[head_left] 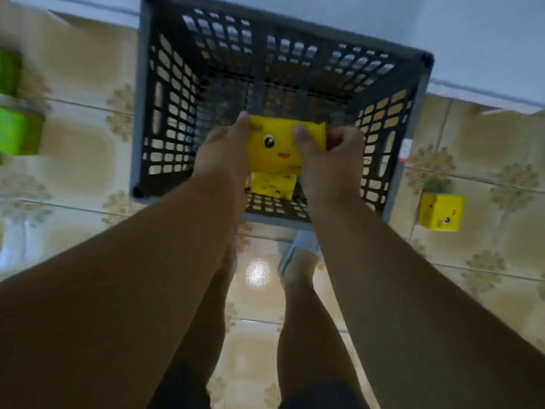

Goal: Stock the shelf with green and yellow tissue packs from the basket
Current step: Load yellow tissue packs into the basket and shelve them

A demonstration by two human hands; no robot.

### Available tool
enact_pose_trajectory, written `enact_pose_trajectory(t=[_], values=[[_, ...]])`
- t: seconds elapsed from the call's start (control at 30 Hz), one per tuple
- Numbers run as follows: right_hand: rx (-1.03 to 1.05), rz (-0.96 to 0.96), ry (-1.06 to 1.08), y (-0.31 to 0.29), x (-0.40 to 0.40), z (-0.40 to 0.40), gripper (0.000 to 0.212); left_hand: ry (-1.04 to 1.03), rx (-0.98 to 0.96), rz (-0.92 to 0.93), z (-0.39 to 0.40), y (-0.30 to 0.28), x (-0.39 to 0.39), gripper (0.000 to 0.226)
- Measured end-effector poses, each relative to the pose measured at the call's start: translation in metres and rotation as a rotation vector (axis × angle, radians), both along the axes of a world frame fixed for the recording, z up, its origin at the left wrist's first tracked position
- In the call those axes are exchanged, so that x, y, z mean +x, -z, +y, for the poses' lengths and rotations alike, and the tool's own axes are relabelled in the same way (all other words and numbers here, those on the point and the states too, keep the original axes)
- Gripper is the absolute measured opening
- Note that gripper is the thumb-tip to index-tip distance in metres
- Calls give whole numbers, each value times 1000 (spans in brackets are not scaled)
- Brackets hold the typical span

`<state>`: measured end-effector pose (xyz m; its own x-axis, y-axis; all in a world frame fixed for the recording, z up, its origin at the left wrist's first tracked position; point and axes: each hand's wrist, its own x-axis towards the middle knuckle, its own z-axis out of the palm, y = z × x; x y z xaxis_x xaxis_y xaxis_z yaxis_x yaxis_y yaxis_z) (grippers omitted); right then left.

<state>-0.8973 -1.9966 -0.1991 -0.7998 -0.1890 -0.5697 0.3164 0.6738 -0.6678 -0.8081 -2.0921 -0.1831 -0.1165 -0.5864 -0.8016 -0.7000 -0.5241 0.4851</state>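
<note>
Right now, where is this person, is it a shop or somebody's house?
Probably a small shop or its storeroom, though I can't be sure. There's a black plastic basket on a patterned tile floor, and many matching tissue packs: a yellow pack in both hands, green packs at the left.

yellow tissue pack (281, 149) with cartoon face, held above black basket (165, 119)

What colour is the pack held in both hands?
Yellow pack, printed with a cartoon face: black eye, red mouth. Head view.
</note>
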Motion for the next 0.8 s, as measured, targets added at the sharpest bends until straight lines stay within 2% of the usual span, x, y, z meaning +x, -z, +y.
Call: enact_pose_trajectory(t=[0.03, 0.1, 0.13, 0.23, 0.33, 0.4, 0.47, 0.5, 0.6, 0.67, 0.73, 0.8], values=[[-26, -13, -13, -33, 9, 2, 51, 14, 1, 55, 1, -32, 4, 67], [-64, -24, -90, -103, 21, 7, 58, -195, 7, 157, -6, -96, 14, 25], [-87, -8, -134, -138, 25, 10, 57, -241, -3, 220, -6, -133, 19, 21], [-197, 113, -193, -241, 30, 18, 46, -237, -41, 375, -7, -228, 27, 24], [-345, 210, -100, -337, 37, 23, 40, -210, -87, 586, -2, -316, 34, 25], [-417, 190, 6, -390, 44, 26, 56, -177, -147, 682, 7, -371, 40, 33], [-458, 53, 100, -434, 53, 29, 71, -150, -208, 811, 19, -421, 48, 36], [-487, -16, 117, -455, 58, 32, 73, -126, -230, 871, 26, -443, 52, 37], [-600, -36, 70, -505, 70, 56, 54, -121, -280, 1012, 57, -490, 68, 47], [-652, 68, 28, -531, 76, 85, 43, -127, -234, 1077, 80, -512, 78, 51], [-644, 218, -37, -549, 81, 118, 43, -106, -131, 1068, 110, -527, 83, 52], [-634, 343, -107, -566, 84, 153, 46, -73, 6, 1013, 142, -540, 85, 69]])
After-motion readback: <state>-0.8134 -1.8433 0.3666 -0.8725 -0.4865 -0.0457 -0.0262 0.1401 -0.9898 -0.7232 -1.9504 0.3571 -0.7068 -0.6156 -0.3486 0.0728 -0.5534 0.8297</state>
